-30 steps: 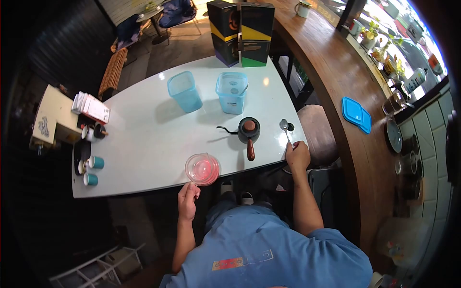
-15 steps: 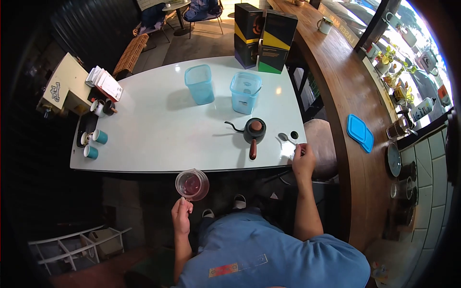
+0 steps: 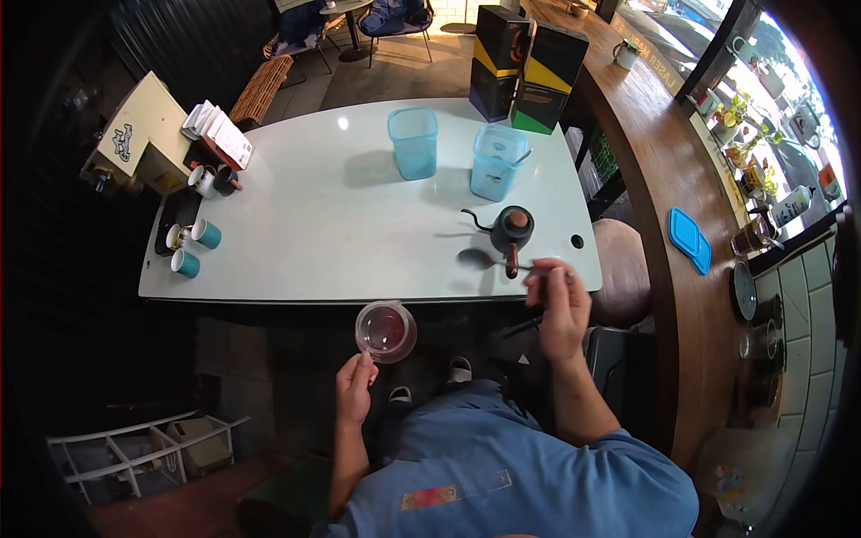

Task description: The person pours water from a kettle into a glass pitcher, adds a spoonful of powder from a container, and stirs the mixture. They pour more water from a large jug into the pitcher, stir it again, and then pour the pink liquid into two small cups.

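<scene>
With my left hand (image 3: 355, 387) I grip the handle of a clear glass server (image 3: 386, 332), which hangs in front of the table's near edge with a little reddish tint inside. Closed round a spoon's handle, my right hand (image 3: 560, 309) is above the near right part of the white table (image 3: 296, 242). The spoon (image 3: 477, 259) points left, its bowl slightly blurred. Just beyond it stands a black gooseneck kettle (image 3: 513, 228) with a wooden knob and handle. Farther back are two translucent blue containers (image 3: 413, 145) (image 3: 498, 163); a thin handle leans in the right one.
Black boxes (image 3: 541, 81) stand at the table's back right. Teal cups (image 3: 186, 263), a dark tray and a card holder (image 3: 220, 139) are at the left. Blue lids (image 3: 689, 240) lie on the wooden counter (image 3: 650, 161). A stool (image 3: 625, 269) is by the right edge.
My right hand has lifted and moved left with the spoon, whose bowl is now close to the kettle's handle. The glass server is still in my left hand. The camera view has shifted.
</scene>
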Demonstrator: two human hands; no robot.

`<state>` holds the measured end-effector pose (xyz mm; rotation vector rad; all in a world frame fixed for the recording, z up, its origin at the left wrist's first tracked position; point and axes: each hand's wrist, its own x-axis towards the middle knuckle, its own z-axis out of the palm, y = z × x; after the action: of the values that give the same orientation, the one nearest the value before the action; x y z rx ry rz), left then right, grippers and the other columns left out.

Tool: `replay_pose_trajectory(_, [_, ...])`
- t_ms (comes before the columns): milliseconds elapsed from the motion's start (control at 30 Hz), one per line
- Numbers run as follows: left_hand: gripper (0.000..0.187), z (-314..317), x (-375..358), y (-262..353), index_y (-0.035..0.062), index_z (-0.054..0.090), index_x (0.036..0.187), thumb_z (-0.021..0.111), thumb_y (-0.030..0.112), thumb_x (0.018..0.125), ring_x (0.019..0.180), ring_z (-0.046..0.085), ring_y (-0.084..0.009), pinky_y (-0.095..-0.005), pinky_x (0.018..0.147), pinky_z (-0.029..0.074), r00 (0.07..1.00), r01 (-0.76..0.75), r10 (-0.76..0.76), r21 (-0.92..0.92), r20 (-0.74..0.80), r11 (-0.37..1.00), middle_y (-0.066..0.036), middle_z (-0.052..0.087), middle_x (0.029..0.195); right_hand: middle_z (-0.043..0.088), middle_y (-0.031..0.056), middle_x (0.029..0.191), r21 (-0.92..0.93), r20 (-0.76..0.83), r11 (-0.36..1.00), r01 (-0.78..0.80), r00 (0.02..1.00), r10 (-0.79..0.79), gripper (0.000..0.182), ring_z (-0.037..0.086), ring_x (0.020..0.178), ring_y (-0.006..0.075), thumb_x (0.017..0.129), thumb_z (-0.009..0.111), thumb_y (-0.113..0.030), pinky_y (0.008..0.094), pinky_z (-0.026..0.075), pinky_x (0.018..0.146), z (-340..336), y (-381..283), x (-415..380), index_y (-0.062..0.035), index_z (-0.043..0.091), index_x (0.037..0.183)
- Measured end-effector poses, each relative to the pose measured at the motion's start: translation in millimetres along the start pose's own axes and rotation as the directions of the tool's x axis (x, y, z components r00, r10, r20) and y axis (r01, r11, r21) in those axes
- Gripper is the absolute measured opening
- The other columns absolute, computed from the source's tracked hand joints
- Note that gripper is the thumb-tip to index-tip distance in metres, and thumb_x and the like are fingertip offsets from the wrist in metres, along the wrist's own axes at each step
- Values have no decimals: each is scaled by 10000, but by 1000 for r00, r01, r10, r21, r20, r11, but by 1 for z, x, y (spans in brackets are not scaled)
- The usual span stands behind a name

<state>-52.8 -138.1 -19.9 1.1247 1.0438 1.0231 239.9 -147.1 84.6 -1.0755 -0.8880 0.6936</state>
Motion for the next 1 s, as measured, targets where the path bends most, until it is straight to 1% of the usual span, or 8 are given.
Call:
replay_pose_trajectory(133, [297,-22,-3,0,46,541,761,498,244,978,634,370,-29,-203,561,297,997,-2,2,-5,73,1000,51,437,677,623,39,772,-161,224,986,-29,973,65,204,501,622,60,966,464,-87,214,419,574,44,-2,-39,32,609,1045])
replay_pose_trajectory(233, [290,-37,-7,4,45,560,780,505,251,976,643,377,-25,-201,567,304,992,23,-26,24,121,999,57,444,690,637,90,772,-342,383,896,283,913,-143,149,591,639,171,886,560,-22,278,471,600,74,5,-58,-17,636,1013])
replay_pose_trajectory(333, [312,-53,-9,7,50,538,748,496,257,978,635,382,-30,-204,566,305,988,27,-35,57,148,998,49,446,678,614,97,777,-435,469,834,339,876,-112,144,591,682,230,847,602,-28,307,474,627,94,15,-81,-43,641,985])
replay_pose_trajectory(433, [316,-76,-12,2,55,528,726,491,244,976,626,401,-36,-209,567,317,983,47,-65,108,174,993,40,456,662,589,95,772,-512,510,755,409,852,-116,115,589,735,266,844,608,-60,345,471,664,114,26,-98,-42,630,955])
replay_pose_trajectory(633, [287,-106,-17,-4,58,525,723,504,204,969,633,380,-21,-203,565,313,959,45,-85,151,271,987,58,440,671,582,114,850,-606,502,710,358,865,-6,123,580,794,302,875,567,-119,388,462,717,140,47,-127,-42,605,963])
replay_pose_trajectory(700, [290,-113,-18,-10,15,605,805,518,237,969,641,359,-7,-204,543,311,949,4,-46,132,311,991,82,436,668,575,115,851,-620,510,697,362,860,7,124,575,805,299,879,555,-100,385,460,724,145,48,-134,-38,607,973])
replay_pose_trajectory(800, [289,-113,-23,0,61,517,719,502,201,970,627,355,-15,-202,549,297,943,0,-39,116,330,993,66,428,670,565,113,849,-647,530,655,390,848,18,128,567,809,296,883,543,-82,381,455,730,148,50,-141,-36,609,981])
replay_pose_trajectory(1000, [294,-127,-29,-8,21,574,752,516,213,967,633,359,-5,-203,537,316,936,4,-44,115,349,993,80,431,657,556,100,863,-711,558,533,459,829,30,124,557,805,280,873,559,-97,369,440,740,161,51,-150,-47,612,974])
